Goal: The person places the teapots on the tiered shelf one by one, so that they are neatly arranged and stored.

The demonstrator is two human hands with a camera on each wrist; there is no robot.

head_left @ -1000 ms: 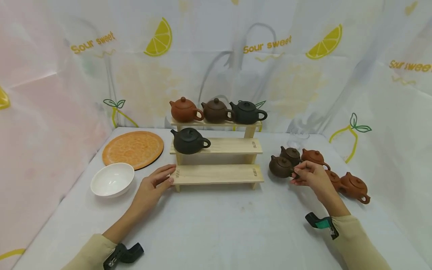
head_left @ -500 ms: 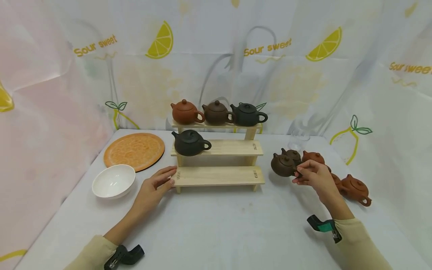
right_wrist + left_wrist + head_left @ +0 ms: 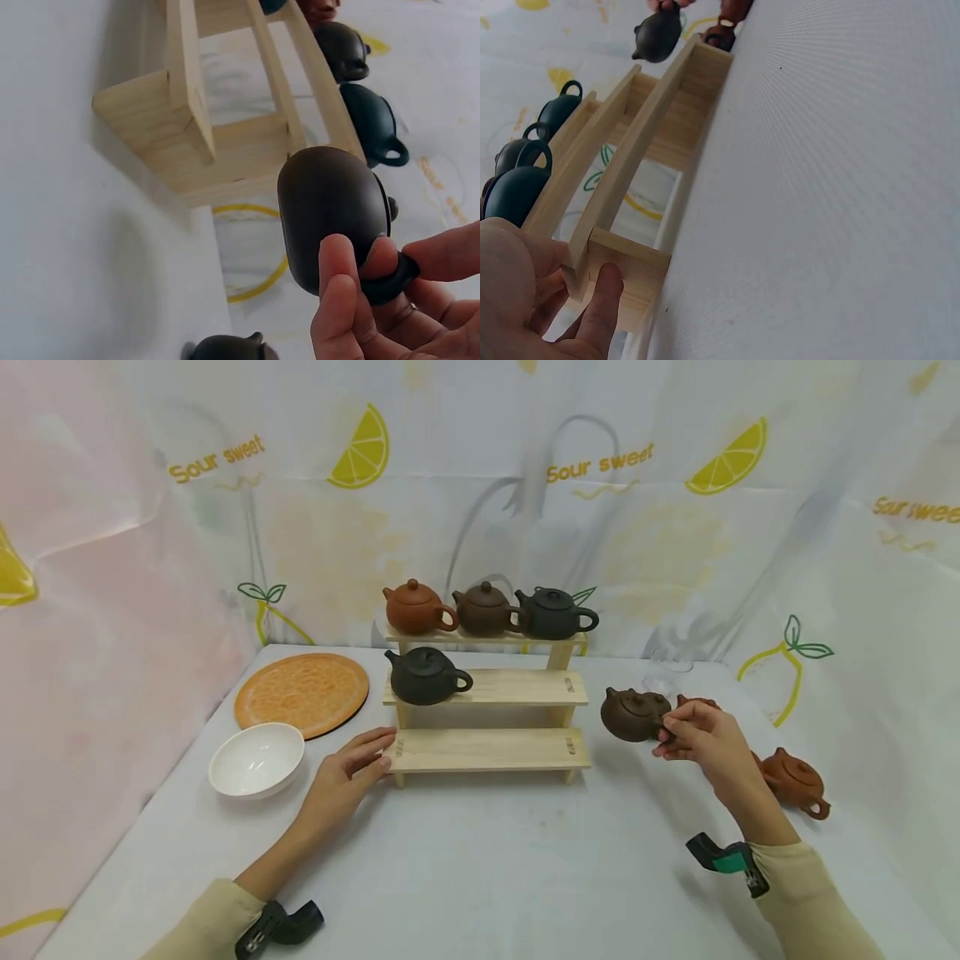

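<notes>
My right hand (image 3: 705, 743) pinches the handle of a dark brown teapot (image 3: 628, 714) and holds it above the table; its underside (image 3: 326, 214) faces the right wrist camera. My left hand (image 3: 345, 785) holds the left end of a three-step wooden display stand (image 3: 487, 749), with fingers (image 3: 604, 300) at the end panel of the lowest step. On the top step stand a reddish-brown teapot (image 3: 415, 610), a brown teapot (image 3: 482, 612) and a black teapot (image 3: 551, 614). Another black teapot (image 3: 422, 677) sits at the left of the middle step.
Behind and beside my right hand are another dark brown teapot (image 3: 660, 703) and reddish teapots (image 3: 793, 778), partly hidden. A clear glass (image 3: 663, 672) stands farther back. At left are a white bowl (image 3: 257, 762) and a round orange mat (image 3: 303, 692). A printed curtain (image 3: 465, 510) encloses the table.
My right hand has lifted the dark brown teapot off the table, raising it slightly in front of the other brown one. My left hand stays at the stand's end.
</notes>
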